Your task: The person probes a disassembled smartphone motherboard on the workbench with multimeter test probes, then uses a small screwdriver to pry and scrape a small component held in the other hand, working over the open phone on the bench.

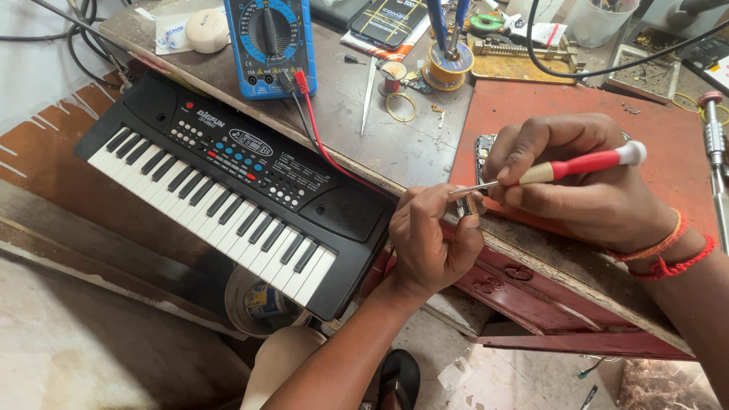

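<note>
At bench edge: right hand (585, 190) grips red-handled screwdriver (577, 165); left hand (433, 235) pinches small metal part (465, 205).

My right hand (588, 190) grips a red-and-cream-handled screwdriver (577, 165), lying near-horizontal, white cap toward 3 o'clock, tip toward 9 o'clock. The tip meets a small metal part (465, 203) pinched in my left hand (433, 239).

Cluttered workbench (410, 144) with multimeter (269, 45), keyboard (228, 182)
</note>
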### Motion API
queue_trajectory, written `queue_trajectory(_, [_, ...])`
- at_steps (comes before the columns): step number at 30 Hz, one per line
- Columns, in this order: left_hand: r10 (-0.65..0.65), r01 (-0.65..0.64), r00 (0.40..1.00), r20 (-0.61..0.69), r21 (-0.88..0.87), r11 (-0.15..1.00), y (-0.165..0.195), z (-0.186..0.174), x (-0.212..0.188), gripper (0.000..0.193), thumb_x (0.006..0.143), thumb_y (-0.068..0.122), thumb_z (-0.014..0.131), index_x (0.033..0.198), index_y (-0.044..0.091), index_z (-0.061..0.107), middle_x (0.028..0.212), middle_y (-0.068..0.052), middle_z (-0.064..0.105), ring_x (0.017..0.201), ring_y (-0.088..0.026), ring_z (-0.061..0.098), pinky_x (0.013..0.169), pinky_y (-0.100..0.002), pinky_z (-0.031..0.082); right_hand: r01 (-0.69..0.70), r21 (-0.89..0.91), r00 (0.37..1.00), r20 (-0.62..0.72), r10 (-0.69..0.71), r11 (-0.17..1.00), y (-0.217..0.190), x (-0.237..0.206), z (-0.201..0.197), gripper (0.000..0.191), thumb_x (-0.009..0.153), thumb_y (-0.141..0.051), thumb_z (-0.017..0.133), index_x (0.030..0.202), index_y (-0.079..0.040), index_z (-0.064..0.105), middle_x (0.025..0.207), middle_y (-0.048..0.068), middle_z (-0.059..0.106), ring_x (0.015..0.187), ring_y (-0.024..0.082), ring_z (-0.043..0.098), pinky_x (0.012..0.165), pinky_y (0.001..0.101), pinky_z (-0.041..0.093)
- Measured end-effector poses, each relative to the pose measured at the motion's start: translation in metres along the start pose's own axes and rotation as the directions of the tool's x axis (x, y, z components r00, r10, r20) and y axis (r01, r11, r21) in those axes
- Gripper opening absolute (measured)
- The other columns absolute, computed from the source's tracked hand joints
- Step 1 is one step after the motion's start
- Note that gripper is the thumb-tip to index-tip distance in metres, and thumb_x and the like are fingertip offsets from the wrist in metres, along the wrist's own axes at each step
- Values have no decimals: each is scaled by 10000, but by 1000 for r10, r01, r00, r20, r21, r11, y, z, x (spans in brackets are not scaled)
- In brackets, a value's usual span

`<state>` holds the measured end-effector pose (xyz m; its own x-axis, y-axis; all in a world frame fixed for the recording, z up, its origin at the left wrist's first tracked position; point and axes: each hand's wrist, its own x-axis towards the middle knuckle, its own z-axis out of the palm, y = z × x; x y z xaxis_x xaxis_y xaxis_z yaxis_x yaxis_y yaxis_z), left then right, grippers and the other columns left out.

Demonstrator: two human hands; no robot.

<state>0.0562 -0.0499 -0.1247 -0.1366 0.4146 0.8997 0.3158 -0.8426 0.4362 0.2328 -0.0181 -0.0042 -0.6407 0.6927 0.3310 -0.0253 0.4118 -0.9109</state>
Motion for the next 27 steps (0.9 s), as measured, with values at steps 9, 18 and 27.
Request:
queue_trajectory(9, [-7, 7, 1000, 1, -5, 1000, 1, 0, 1, 223, 1127, 253, 545, 1209, 57, 477, 973, -20, 733, 828, -148, 674, 826, -298, 520, -31, -164, 990, -138, 8, 986, 3, 1, 1, 84, 858, 27, 749, 886, 0, 675, 893, 89, 704, 834, 135, 653, 761, 282, 554])
queue_trajectory(18, [-29, 30, 999, 17, -25, 999, 1, 0, 0, 217, 1122, 258, 550, 1206, 71, 478, 967, -8, 740, 809, -131, 660, 832, -291, 503, 13, 32, 992, -125, -9, 999, 7, -1, -3, 182, 983, -34, 674, 818, 17, 617, 762, 95, 675, 704, 135, 649, 758, 301, 564])
queue_trajectory(27, [-62, 63, 998, 28, -35, 997, 0, 0, -4, 245, 1110, 250, 575, 1215, 56, 469, 983, -31, 754, 810, -135, 668, 857, -299, 487, 30, 204, 999, 14, -33, 979, 5, -3, -3, 153, 952, -63, 684, 900, 5, 557, 801, 95, 646, 881, 213, 652, 823, 351, 548])
